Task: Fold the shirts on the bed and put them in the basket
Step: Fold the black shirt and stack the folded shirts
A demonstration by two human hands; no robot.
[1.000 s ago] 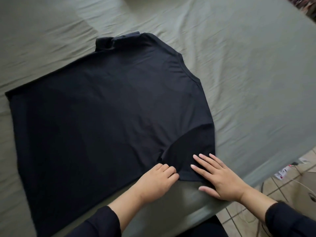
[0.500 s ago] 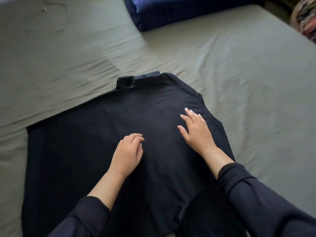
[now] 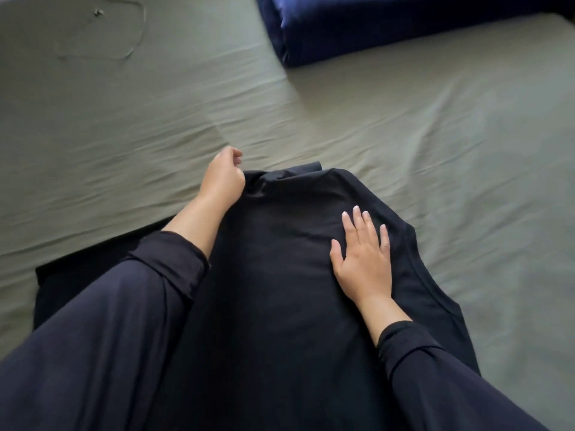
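Shirt (image 3: 280,275), black, lay spread on the green bed sheet (image 3: 435,135) before us. Our left hand (image 3: 222,178) pinched its far edge with curled fingers; our right hand (image 3: 362,256) pressed flat on it, fingers straight. Beyond, at right, sat a folded blue blanket (image 3: 373,23).

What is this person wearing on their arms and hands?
Both arms are in loose, dark navy long sleeves of soft fabric. The left sleeve is pushed up, baring the forearm; the right sleeve ends near the wrist. The left hand and right hand are bare: no gloves or rings show. The fingernails look pale.
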